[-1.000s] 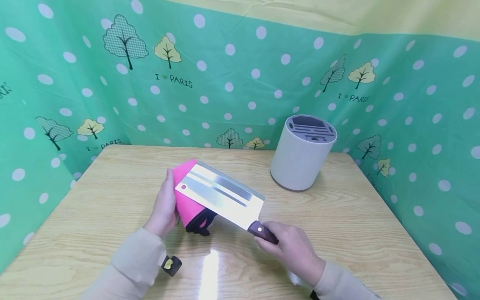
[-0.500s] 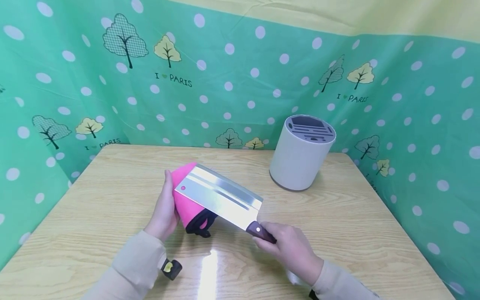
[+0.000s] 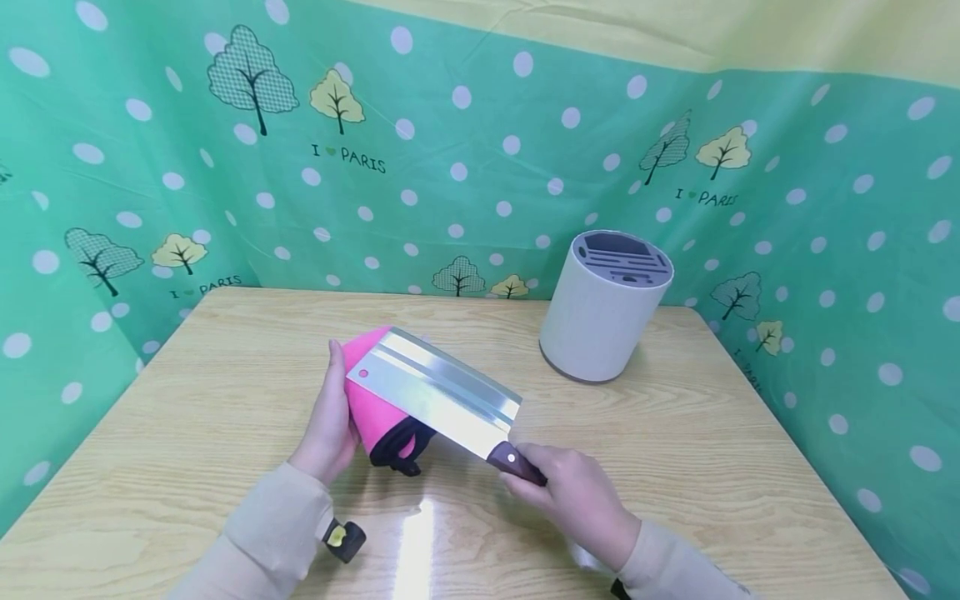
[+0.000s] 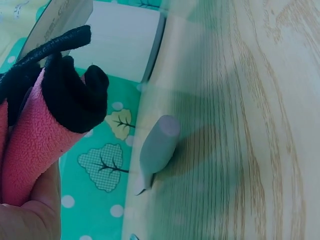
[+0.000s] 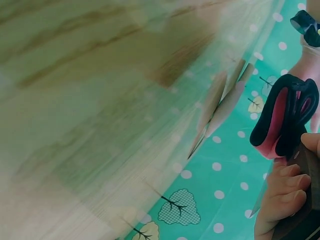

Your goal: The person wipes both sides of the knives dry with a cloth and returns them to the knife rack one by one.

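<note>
My left hand (image 3: 330, 425) holds a folded pink cloth with black trim (image 3: 371, 417), its thumb side along the cloth's left edge. In the left wrist view the pink cloth (image 4: 37, 135) shows its black rolled edge and a loose black strap. My right hand (image 3: 577, 500) grips the dark handle of a cleaver (image 3: 438, 392). The broad steel blade slants up to the left, its far end lying over the pink cloth and hiding part of it. In the right wrist view my fingers wrap round the cleaver's handle (image 5: 302, 200).
A white cylindrical knife block (image 3: 603, 312) with a slotted dark top stands at the back right of the wooden table (image 3: 712, 433). Beyond the cloth lies a small grey-handled object (image 4: 160, 145) with a thin pointed end, mostly hidden in the head view. A dotted green curtain (image 3: 480, 125) surrounds the table.
The cleaver and my right hand have shifted slightly left, the blade sliding a little across the pink cloth. My left hand keeps its hold on the cloth, and the knife block stays put.
</note>
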Demonstrator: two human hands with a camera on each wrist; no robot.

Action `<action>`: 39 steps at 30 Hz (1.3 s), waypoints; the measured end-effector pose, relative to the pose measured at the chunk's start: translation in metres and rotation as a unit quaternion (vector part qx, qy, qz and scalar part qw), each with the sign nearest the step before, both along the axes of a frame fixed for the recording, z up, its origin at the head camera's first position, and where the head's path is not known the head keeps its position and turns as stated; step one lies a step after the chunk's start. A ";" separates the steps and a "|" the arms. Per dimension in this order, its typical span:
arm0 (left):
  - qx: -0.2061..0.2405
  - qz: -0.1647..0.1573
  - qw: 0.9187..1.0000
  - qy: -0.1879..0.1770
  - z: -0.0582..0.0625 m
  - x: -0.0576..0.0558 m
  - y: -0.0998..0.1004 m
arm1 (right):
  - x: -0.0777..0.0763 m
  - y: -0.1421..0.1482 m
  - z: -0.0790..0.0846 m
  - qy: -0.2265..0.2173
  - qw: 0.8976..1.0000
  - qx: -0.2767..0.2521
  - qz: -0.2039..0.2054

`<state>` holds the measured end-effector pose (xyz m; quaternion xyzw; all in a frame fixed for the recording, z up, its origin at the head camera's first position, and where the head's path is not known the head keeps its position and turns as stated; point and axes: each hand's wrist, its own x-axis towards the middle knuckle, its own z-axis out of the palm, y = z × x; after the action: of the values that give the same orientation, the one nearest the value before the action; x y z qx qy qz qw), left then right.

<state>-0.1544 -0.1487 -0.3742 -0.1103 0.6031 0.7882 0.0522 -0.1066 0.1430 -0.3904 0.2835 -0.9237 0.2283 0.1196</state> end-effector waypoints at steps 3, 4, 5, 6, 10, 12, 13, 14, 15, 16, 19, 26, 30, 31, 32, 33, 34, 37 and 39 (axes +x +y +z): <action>-0.001 -0.001 1.000 -0.001 0.001 0.000 0.000 | 0.000 -0.001 0.000 0.003 1.000 0.000 0.001; -0.001 -0.002 1.000 -0.001 0.001 0.000 0.000 | -0.001 -0.001 0.001 0.005 1.000 0.001 0.001; -0.001 -0.003 1.000 -0.001 0.001 0.000 0.000 | -0.001 -0.002 0.001 0.004 1.000 0.001 0.001; -0.001 -0.004 1.000 -0.001 0.001 0.000 0.000 | -0.001 -0.002 0.001 0.005 1.000 0.001 0.001; -0.001 -0.009 1.000 0.000 0.002 0.001 0.001 | -0.001 -0.003 0.001 0.006 1.000 0.001 0.002; -0.001 -0.011 1.000 0.003 0.002 0.002 0.002 | -0.001 -0.003 0.001 0.006 1.000 0.003 0.001; -0.001 -0.012 1.000 0.003 0.002 0.002 0.002 | -0.001 -0.003 0.002 0.006 1.000 0.004 0.000; 0.000 -0.012 1.000 0.004 0.001 0.003 0.003 | -0.001 -0.004 0.002 0.005 1.000 0.003 -0.001; 0.002 -0.014 1.000 0.006 0.001 0.003 0.004 | -0.001 -0.004 0.002 0.005 1.000 0.002 -0.001; 0.005 -0.017 1.000 0.009 0.001 0.003 0.005 | -0.002 -0.005 0.002 0.005 1.000 0.003 0.000; 0.013 -0.027 0.999 0.011 0.001 0.004 0.008 | -0.002 -0.007 0.003 0.000 1.000 0.001 -0.004; 0.023 -0.035 0.999 0.021 -0.001 0.006 0.017 | -0.004 -0.015 0.006 -0.001 1.000 0.010 -0.014; 0.024 -0.037 0.999 0.021 -0.002 0.007 0.020 | -0.005 -0.019 0.007 -0.005 1.000 0.018 -0.020; 0.024 -0.037 0.999 0.021 -0.002 0.007 0.020 | -0.005 -0.019 0.007 -0.005 1.000 0.019 -0.021; 0.024 -0.038 0.999 0.021 -0.002 0.007 0.021 | -0.005 -0.020 0.007 -0.006 1.000 0.020 -0.022; 0.025 -0.039 0.999 0.019 -0.002 0.007 0.022 | -0.006 -0.021 0.007 -0.007 0.999 0.021 -0.023; 0.026 -0.039 0.999 0.017 -0.002 0.007 0.022 | -0.006 -0.021 0.007 -0.007 0.999 0.021 -0.023; 0.028 -0.040 0.999 0.013 -0.003 0.008 0.024 | -0.007 -0.023 0.007 -0.009 0.999 0.021 -0.023; 0.028 -0.040 0.999 0.011 -0.003 0.009 0.025 | -0.008 -0.025 0.007 -0.011 0.999 0.023 -0.022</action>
<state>-0.1457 -0.1237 -0.3772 -0.0760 0.5853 0.8033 0.0804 -0.1141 0.1182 -0.3837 0.2630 -0.9360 0.2078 0.1077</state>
